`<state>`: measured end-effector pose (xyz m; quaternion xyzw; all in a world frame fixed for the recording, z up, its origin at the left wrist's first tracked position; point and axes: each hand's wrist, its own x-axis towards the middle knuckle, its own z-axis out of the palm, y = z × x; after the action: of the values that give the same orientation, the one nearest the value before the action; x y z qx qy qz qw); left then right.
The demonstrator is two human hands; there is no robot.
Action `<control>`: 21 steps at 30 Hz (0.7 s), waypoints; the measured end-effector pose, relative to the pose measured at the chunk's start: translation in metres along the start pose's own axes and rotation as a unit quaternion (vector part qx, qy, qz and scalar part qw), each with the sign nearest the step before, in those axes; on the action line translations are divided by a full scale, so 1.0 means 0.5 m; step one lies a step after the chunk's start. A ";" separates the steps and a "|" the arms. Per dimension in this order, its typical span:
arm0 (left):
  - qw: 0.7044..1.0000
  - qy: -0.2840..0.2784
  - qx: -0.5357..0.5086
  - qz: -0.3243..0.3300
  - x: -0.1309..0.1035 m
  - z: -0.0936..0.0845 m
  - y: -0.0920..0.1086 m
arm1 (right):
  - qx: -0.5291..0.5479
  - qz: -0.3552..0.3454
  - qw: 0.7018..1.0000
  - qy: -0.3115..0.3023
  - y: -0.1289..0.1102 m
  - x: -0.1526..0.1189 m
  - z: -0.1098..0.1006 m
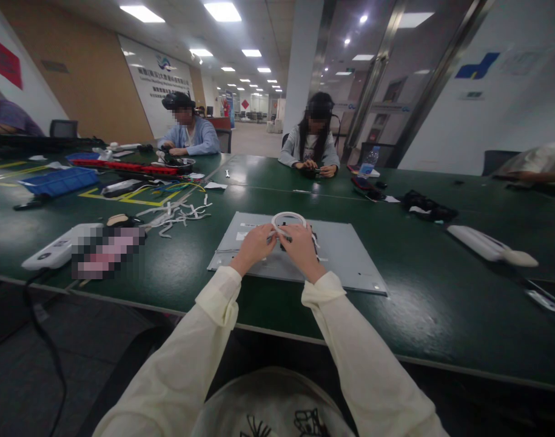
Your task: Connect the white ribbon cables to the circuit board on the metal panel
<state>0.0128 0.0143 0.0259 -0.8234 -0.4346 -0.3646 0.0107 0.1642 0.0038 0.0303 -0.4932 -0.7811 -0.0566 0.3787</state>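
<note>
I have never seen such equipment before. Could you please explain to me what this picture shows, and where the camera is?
There is no robot here. The single picture comes from a camera worn on a person's head, looking forward and down over the person's own arms. The left hand and the right hand are bare, and together they hold a white ring; its material is hard to tell. Below them, a flat grey panel lies on the green table. To the left are loose white strips and, farther away, a blue tray. A plastic bottle stands on the far side, toward the right. Two people sit across the table, with headgear on. Some areas are pixelated, so I cannot describe them.
</note>
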 end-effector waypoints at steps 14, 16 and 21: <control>0.994 -0.061 0.087 -0.034 0.000 -0.012 0.005 | 0.064 0.013 0.997 -0.046 0.005 0.000 0.009; 0.996 -0.044 0.065 -0.051 0.001 -0.015 0.007 | 0.069 0.017 0.997 -0.026 -0.001 0.000 0.007; 0.997 0.008 -0.056 -0.055 0.007 -0.025 0.012 | 0.085 0.027 0.996 0.021 -0.021 -0.003 0.002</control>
<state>0.0110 0.0087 0.0390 -0.7945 -0.4580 -0.3952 -0.0524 0.1555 -0.0021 0.0314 -0.4786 -0.7614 0.0099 0.4371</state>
